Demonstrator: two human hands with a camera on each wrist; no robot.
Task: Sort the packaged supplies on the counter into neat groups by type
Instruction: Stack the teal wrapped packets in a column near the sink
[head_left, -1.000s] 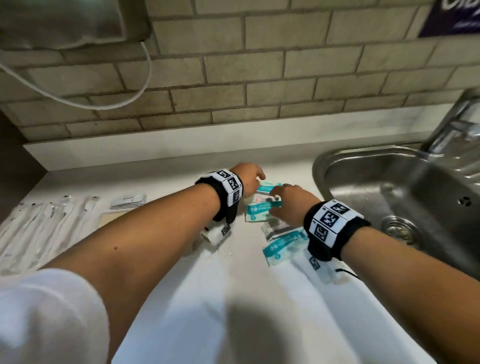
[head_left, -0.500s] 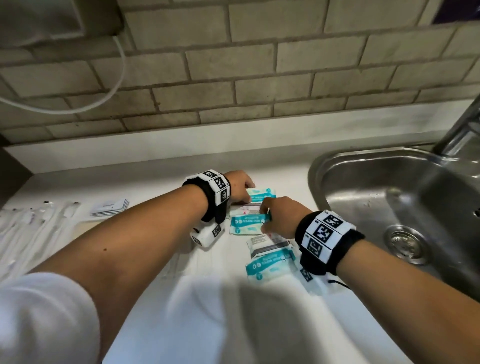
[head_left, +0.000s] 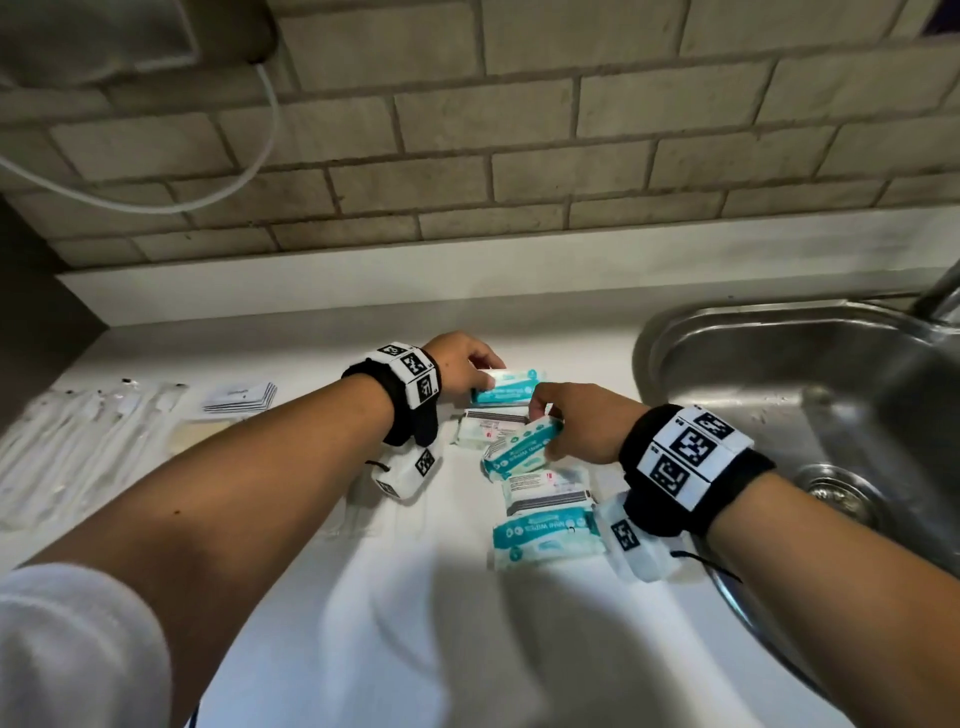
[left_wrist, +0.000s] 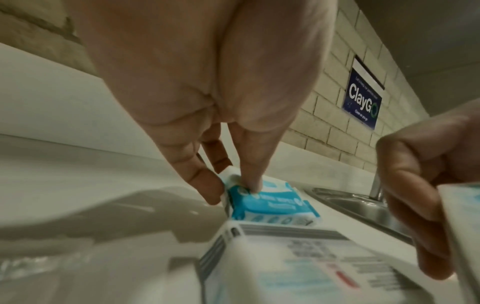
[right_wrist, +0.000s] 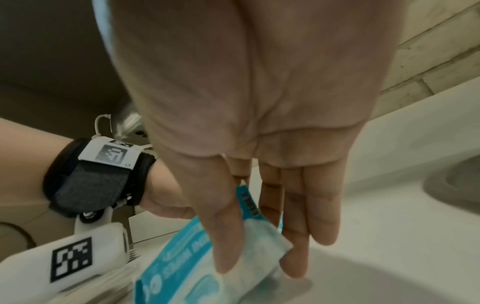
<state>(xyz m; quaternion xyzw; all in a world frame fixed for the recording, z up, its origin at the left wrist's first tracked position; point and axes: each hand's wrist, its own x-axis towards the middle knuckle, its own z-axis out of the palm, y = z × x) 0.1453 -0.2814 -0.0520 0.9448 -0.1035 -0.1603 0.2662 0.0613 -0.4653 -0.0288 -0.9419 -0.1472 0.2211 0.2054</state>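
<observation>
Several small teal-and-white wipe packs lie clustered on the white counter (head_left: 363, 597) next to the sink. My left hand (head_left: 480, 376) pinches the left end of the farthest teal pack (head_left: 511, 388), which lies flat; the left wrist view shows my left hand (left_wrist: 236, 191) with thumb on top of that pack (left_wrist: 272, 203) and fingers at its end. My right hand (head_left: 545, 441) holds a second teal pack (head_left: 522, 451) tilted just above the counter, and the right wrist view shows my right hand (right_wrist: 259, 263) gripping this pack (right_wrist: 187, 259) between thumb and fingers. Two packs lie label-down (head_left: 488, 423) (head_left: 548, 486), another teal-side up (head_left: 545, 535).
A steel sink (head_left: 675, 332) with a faucet (head_left: 940, 291) takes up the right side. At the far left lie long clear-wrapped items (head_left: 78, 431), a small stack of white packets (head_left: 239, 397) and a flat tan piece (head_left: 202, 434). A tiled wall with a cable (head_left: 260, 130) stands behind.
My right hand has picked a teal pack up off the pile and tilted it. My left hand stays on the far teal pack.
</observation>
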